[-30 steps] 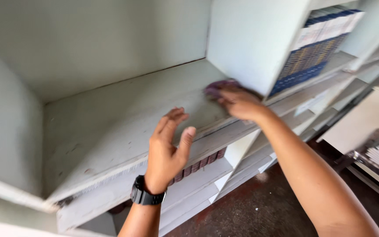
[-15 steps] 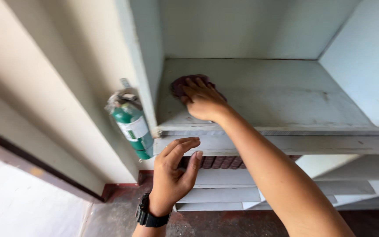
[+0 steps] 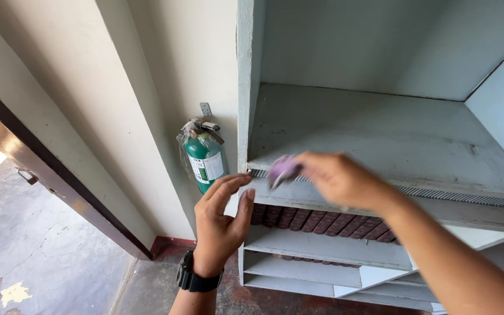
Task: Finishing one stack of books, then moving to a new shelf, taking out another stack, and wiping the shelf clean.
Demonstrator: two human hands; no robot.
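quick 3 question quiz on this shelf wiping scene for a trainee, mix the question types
1. True or false: the right hand holds a purple cloth at the front edge of the shelf.
2. Multiple choice: what hangs on the wall left of the shelf unit? A) a green extinguisher B) a red bucket C) a broom
3. Fill in: the left hand is open, palm toward the shelf edge, with a black ____ on its wrist.

Key
1. True
2. A
3. watch
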